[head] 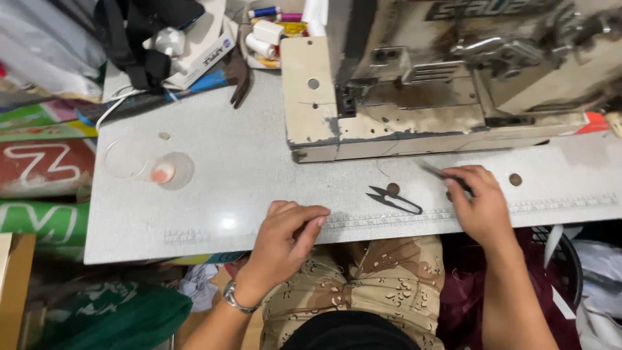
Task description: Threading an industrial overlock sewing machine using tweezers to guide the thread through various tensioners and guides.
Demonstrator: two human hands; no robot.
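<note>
My left hand (285, 243) rests curled on the front edge of the grey sewing table (246, 162), a watch on its wrist, with nothing visible in it. My right hand (476, 201) lies on the table to the right and pinches a thin dark tool (440, 173), like tweezers, that points left toward the machine. Black thread snips (394, 199) lie flat on the table between my hands, beside a small brown disc (392, 188). The worn beige sewing machine (447, 78) stands just behind.
A round clear lid (125, 158) and a clear dish with a pinkish lump (170, 170) sit at the table's left. Thread spools (265, 32), a white box and black straps crowd the back left. Fabric piles lie left and right. A brown disc (515, 179) lies at right.
</note>
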